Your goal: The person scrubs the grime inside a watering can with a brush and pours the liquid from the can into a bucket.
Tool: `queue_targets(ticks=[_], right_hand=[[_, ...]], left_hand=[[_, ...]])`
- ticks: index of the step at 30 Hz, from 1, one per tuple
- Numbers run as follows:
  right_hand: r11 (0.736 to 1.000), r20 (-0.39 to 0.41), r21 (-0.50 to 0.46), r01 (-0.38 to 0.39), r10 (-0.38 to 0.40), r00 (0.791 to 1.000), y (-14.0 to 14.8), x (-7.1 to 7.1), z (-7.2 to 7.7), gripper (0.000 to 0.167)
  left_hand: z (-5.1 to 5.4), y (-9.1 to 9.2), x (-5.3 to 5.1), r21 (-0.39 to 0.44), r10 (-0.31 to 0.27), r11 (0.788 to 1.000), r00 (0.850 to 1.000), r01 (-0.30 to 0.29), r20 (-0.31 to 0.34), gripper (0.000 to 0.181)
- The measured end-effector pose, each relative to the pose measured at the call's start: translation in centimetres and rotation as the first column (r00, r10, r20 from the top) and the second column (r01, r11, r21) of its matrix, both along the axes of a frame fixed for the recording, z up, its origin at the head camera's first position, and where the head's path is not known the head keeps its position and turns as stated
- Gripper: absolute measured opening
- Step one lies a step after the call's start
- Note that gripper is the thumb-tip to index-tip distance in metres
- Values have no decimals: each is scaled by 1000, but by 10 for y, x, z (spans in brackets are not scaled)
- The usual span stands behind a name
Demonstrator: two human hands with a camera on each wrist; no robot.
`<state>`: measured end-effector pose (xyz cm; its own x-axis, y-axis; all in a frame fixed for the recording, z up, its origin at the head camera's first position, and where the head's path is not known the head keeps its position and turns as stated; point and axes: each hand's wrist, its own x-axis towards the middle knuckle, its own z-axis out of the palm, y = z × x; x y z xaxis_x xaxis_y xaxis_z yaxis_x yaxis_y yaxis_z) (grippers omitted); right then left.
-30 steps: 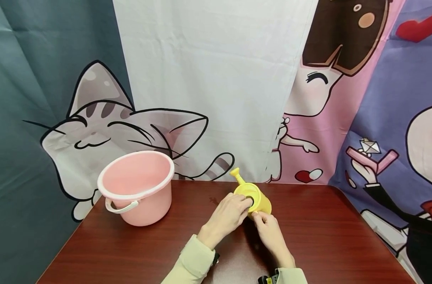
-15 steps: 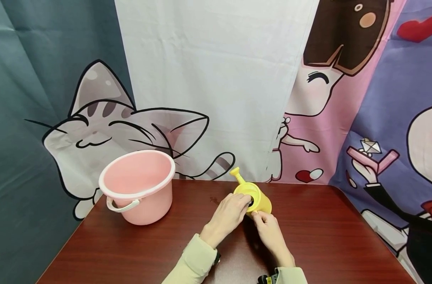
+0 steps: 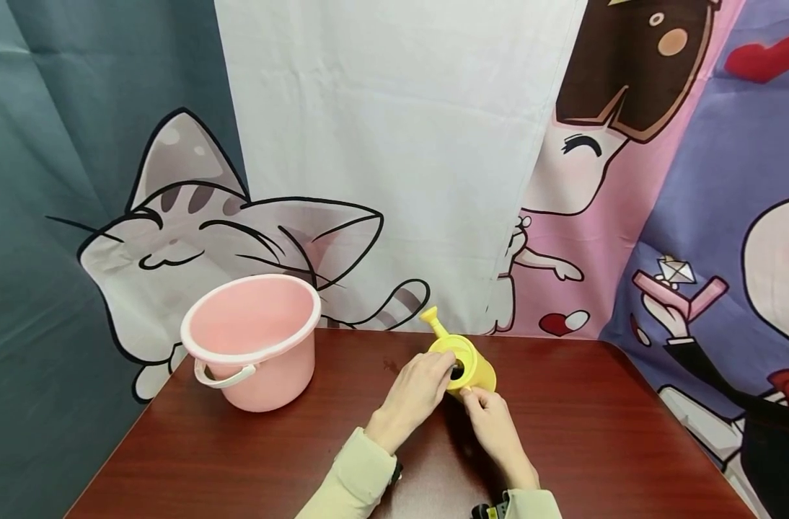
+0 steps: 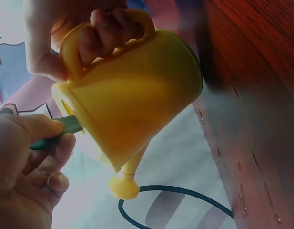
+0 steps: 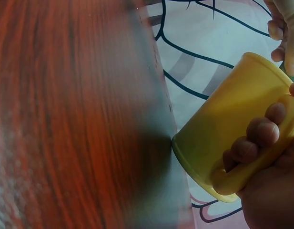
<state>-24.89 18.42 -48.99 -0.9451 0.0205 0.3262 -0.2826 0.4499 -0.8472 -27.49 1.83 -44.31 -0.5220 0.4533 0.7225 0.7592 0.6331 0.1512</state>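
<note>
A yellow watering can (image 3: 480,369) is tilted over the table, its spout pointing to the back wall and its opening turned to the left. My right hand (image 3: 495,427) grips the can's handle, with fingers (image 5: 262,132) curled through the loop. At the opening is my left hand (image 3: 410,393), which pinches a narrow green piece (image 4: 70,125) between thumb and fingers. One end of the green piece goes into the can; what lies inside is hidden. The can's lower rim appears to touch the tabletop in the right wrist view.
A pink bucket (image 3: 293,371) with a white handle stands on the left of the brown table (image 3: 589,425). Small wet drops (image 4: 242,195) lie on the tabletop. Printed cartoon cloth (image 3: 394,144) hangs behind the table's back edge.
My left hand has shifted slightly at the can's opening, so more of the dark hole shows. The right hand, the can and the bucket keep their places.
</note>
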Motion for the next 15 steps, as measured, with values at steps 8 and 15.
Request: queue_targets(ticks=[8,15], right_hand=[[1000,0,-10,3,-3,1000,1,0,-2,41],[1000,-11,-27,11,-11,1000,1,-1,-4,43]], left_hand=[[2,2,3,-27,-19,999,998,18,-58,26],[11,-3,7,-5,-51,999,994,51,-93,25]])
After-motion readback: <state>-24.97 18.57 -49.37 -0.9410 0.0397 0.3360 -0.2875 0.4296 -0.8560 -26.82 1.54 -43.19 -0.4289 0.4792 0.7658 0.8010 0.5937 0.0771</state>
